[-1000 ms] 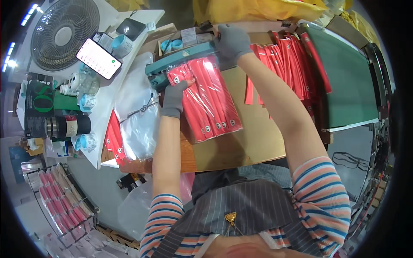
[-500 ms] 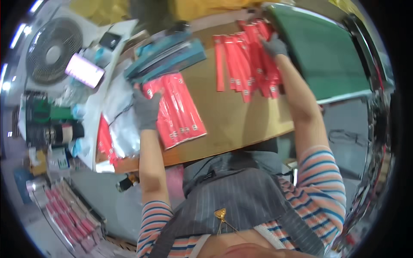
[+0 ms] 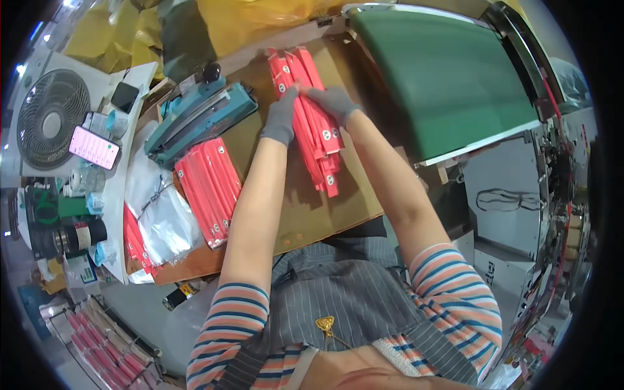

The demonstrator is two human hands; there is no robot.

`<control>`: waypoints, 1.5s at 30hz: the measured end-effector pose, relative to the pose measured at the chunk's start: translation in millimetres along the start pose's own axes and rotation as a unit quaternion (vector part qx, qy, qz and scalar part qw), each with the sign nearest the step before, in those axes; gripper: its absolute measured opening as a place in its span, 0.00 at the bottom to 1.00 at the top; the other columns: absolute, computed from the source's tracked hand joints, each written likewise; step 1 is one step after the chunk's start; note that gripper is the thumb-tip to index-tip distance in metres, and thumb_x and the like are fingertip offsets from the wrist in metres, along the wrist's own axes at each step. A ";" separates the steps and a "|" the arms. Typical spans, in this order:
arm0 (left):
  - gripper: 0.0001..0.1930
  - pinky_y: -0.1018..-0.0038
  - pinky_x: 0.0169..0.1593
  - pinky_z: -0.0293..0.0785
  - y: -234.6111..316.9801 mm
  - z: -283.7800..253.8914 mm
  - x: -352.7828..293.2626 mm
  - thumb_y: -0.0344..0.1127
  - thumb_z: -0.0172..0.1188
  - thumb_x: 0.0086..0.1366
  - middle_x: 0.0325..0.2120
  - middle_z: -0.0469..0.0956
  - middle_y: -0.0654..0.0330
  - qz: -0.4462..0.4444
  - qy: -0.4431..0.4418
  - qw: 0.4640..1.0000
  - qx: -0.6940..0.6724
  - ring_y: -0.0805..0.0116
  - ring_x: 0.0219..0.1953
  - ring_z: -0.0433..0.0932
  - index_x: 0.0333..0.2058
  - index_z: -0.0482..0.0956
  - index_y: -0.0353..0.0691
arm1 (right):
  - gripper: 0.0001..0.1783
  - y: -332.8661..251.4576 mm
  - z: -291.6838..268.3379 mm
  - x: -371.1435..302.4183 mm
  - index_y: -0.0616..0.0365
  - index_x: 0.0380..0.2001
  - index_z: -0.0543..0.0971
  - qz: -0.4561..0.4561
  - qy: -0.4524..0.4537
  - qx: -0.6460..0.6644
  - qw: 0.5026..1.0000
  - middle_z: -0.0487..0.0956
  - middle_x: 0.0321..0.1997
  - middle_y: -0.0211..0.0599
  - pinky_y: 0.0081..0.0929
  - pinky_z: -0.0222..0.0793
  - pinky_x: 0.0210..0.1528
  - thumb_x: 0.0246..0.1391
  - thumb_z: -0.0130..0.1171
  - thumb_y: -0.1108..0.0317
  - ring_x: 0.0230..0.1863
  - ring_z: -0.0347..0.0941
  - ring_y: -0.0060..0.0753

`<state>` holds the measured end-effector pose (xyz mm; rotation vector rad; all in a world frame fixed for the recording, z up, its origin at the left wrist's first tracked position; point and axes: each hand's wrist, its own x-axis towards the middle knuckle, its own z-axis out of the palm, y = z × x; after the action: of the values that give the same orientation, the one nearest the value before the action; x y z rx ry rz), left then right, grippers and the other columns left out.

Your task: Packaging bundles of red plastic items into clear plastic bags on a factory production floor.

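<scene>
Both hands wear grey gloves and rest on a spread pile of long red packets on the brown cardboard-covered bench. My left hand presses the pile's left side. My right hand grips packets at the pile's upper right. A second, tidy stack of red packets lies to the left, just below a teal heat sealer.
A green conveyor belt runs along the right. On the white side table at left are a fan, a lit phone, clear plastic bags and tape rolls. Yellow sacks sit behind the bench.
My left hand left the stack by the sealer and crossed right to the loose pile. My right hand stayed on that pile. The view swung to the right.
</scene>
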<state>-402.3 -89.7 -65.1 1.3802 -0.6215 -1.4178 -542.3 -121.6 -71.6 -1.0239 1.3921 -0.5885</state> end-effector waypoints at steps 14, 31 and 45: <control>0.37 0.69 0.51 0.72 50.6 -81.5 -147.0 0.31 0.75 0.39 0.44 0.75 0.61 0.275 -0.173 0.941 0.094 0.69 0.45 0.74 0.50 0.68 0.37 | 0.47 -32.4 33.9 -142.5 0.63 0.60 0.59 -0.398 -0.230 0.171 0.872 0.69 0.56 0.40 0.29 0.63 0.57 0.37 0.72 0.66 0.55 0.67 0.30; 0.34 0.72 0.50 0.70 -16.6 -149.9 -233.6 0.39 0.70 0.48 0.44 0.74 0.60 -0.001 -0.240 0.963 -0.124 0.70 0.47 0.72 0.54 0.67 0.39 | 0.15 -6.1 115.6 -171.8 0.65 0.33 0.78 -0.126 -0.519 0.134 0.835 0.78 0.34 0.39 0.26 0.66 0.45 0.44 0.60 0.66 0.38 0.73 0.29; 0.34 0.68 0.48 0.69 140.1 -390.2 -42.5 0.48 0.72 0.41 0.40 0.77 0.50 0.320 0.431 0.791 0.294 0.55 0.42 0.77 0.43 0.69 0.34 | 0.14 28.9 133.8 -132.6 0.61 0.20 0.72 -0.037 -0.351 0.153 0.923 0.72 0.24 0.38 0.31 0.66 0.37 0.43 0.57 0.60 0.30 0.69 0.36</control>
<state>-1.7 8.5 -5.5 1.8436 -0.8127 0.0480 -438.5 36.0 -44.7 -0.9073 0.6069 -0.4117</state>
